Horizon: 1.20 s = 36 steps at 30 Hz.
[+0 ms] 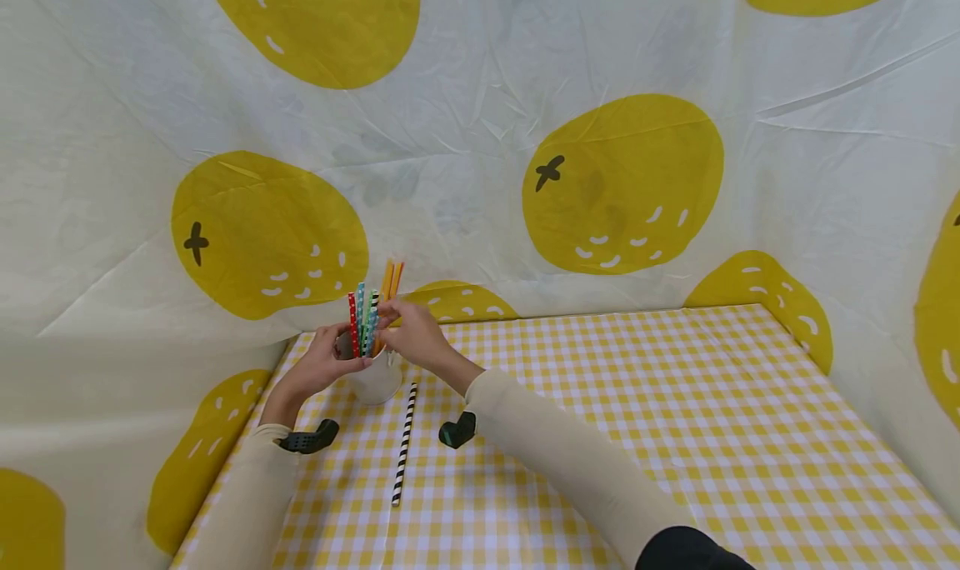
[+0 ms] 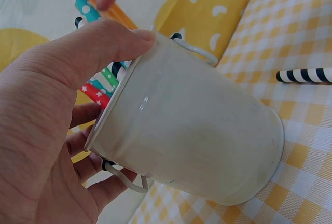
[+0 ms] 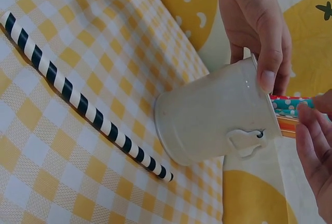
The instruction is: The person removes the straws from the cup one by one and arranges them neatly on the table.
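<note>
Steadying the white bucket [image 2: 192,125] at its rim is your left hand [image 1: 318,366], its thumb laid on the near outer wall and its fingers spread loosely round the far side. Your right hand [image 1: 416,332] is over the mouth, nearly closed, with thumb and fingertips drawn together on a turquoise dotted straw [image 2: 80,1]; whether they hold any neighbouring straw as well you cannot tell. The bucket stands upright near the far left corner of the table, on the yellow-and-white checked cloth [image 1: 600,403], with a small wire handle [image 2: 194,53] on its side. Out of its mouth rise the turquoise straw, a red one with white marks [image 1: 353,324] towards the left and orange ones [image 1: 387,280] towards the right, with green and black-and-white among them. One black-and-white striped straw [image 1: 403,445] lies on the cloth between your forearms, one end near the bucket's base, not touching it. Behind the table hangs a pale backdrop [image 1: 450,187] printed with big yellow fruit.
</note>
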Each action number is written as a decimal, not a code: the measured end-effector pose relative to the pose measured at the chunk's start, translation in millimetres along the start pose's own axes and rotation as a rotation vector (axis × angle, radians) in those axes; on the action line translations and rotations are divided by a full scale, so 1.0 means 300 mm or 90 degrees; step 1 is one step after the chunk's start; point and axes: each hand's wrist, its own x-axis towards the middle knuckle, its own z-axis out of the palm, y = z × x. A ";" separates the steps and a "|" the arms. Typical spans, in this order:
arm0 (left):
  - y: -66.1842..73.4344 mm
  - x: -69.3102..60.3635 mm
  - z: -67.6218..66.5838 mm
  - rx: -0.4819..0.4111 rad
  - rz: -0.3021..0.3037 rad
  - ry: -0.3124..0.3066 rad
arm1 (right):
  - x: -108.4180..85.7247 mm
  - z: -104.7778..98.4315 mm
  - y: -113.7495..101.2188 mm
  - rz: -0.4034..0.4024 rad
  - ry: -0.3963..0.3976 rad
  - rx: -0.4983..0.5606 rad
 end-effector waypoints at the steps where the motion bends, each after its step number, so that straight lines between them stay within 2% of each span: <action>1: 0.000 0.000 0.000 0.000 0.002 -0.001 | 0.000 0.004 0.003 -0.002 -0.005 -0.011; 4: -0.001 0.002 -0.001 -0.001 0.007 -0.004 | 0.001 0.014 0.007 -0.005 -0.015 -0.030; 12: -0.002 0.005 0.000 0.007 -0.002 0.000 | 0.010 0.034 0.012 -0.011 -0.003 -0.086; 20: -0.006 0.007 -0.002 0.013 -0.003 -0.001 | 0.007 0.025 0.001 -0.021 -0.015 -0.042; 26: 0.002 0.007 0.001 0.011 -0.014 -0.005 | 0.000 0.001 -0.012 -0.052 0.021 -0.036; 36: -0.003 0.011 -0.003 0.019 -0.010 -0.007 | -0.010 -0.062 -0.048 -0.098 0.055 0.034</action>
